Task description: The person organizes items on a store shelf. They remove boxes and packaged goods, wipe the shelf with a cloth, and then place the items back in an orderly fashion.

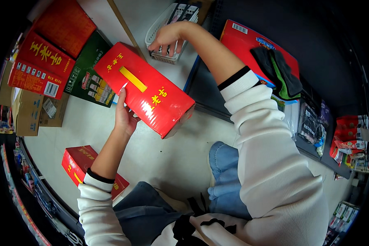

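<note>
My left hand (pixel 125 118) holds a red cardboard carton (pixel 135 103) by its near long side. Its thumb lies on the red face beside a yellow strap handle (pixel 132 79), and its other fingers are partly hidden behind the carton. The carton is tilted and bears yellow writing. Over a white plastic basket (pixel 150 33) my right hand (pixel 167 38) hangs, palm down, fingers apart and nothing seen in them. Whether those fingertips touch the basket or its contents, I cannot tell.
Red cartons (pixel 46 60), a green carton (pixel 90 77) and brown boxes (pixel 27 113) are stacked at left. Another red carton (pixel 83 153) sits on the floor behind my left forearm. A dark shelf at right bears a red box (pixel 249 37) with a grey-green cloth (pixel 276 69) on it.
</note>
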The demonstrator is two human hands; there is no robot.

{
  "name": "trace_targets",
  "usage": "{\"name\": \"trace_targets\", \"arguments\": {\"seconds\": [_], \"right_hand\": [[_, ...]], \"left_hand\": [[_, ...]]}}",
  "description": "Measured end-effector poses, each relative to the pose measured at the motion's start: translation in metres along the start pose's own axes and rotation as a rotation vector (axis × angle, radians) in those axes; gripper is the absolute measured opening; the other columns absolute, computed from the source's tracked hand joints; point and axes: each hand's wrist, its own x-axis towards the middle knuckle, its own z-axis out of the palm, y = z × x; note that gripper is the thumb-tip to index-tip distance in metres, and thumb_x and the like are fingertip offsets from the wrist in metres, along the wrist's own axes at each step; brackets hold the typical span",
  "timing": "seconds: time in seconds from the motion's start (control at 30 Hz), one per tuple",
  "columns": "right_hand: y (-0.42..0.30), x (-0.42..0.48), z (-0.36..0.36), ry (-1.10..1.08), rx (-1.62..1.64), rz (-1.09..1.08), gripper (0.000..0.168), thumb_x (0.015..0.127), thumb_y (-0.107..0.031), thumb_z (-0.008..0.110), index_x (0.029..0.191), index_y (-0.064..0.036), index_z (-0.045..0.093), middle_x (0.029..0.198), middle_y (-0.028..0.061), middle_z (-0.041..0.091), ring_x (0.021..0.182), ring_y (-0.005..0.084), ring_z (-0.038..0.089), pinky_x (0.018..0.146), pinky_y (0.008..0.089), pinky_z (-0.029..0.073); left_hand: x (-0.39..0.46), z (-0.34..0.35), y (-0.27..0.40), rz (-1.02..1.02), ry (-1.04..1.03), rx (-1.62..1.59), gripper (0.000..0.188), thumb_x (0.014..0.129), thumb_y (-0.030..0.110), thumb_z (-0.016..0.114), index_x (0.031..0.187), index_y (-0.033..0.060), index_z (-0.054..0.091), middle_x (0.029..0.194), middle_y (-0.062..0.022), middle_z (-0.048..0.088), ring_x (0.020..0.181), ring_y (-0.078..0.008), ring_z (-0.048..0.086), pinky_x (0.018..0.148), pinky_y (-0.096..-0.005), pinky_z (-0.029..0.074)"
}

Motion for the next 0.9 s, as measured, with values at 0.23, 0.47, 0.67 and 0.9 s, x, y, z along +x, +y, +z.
{"name": "trace_targets", "arguments": {"seconds": [0.23,0.47,0.67,0.9], "right_hand": [[-0.037,0.01,0.058,0.043,0.253,-0.212,0.072,0.068,-0.062,0.049,0.1,0.002,0.057,0.097,0.0159,0.058,0.085,0.025,0.057,0.07,0.0307,0.043],[-0.03,0.015,0.065,0.395,-0.036,-0.11,0.069,0.07,-0.06,0.046,0.09,0.004,0.062,0.088,0.0187,0.061,0.081,0.0278,0.06,0.072,0.0322,0.044],[-0.045,0.021,0.052,0.302,-0.338,-0.165,0.055,0.076,-0.046,0.048,0.096,0.005,0.059,0.096,0.0215,0.058,0.088,0.0292,0.057,0.076,0.0336,0.043],[-0.034,0.046,0.052,0.337,-0.438,-0.228,0.103,0.062,-0.063,0.056,0.132,-0.001,0.012,0.11,0.0227,0.051,0.1,0.0316,0.052,0.083,0.0332,0.04]], "left_hand": [[0.0,0.006,-0.011,0.148,-0.052,-0.18,0.052,0.081,0.044,0.048,0.119,0.0119,0.034,0.109,-0.0086,0.05,0.1,-0.022,0.051,0.086,-0.036,0.04],[0.019,0.011,-0.012,0.181,-0.034,-0.097,0.055,0.078,0.047,0.049,0.117,0.0135,0.028,0.114,-0.0092,0.045,0.1,-0.0225,0.049,0.083,-0.0455,0.039],[-0.005,-0.032,0.026,-0.038,0.047,0.428,0.078,0.073,0.057,0.049,0.132,0.0157,0.02,0.134,-0.0101,0.026,0.122,-0.0271,0.024,0.094,-0.0548,0.016],[-0.062,-0.229,0.087,0.424,0.728,1.036,0.06,0.07,0.027,0.062,0.121,0.0053,0.041,0.114,-0.0186,0.049,0.097,-0.026,0.053,0.079,-0.0323,0.044]]}}
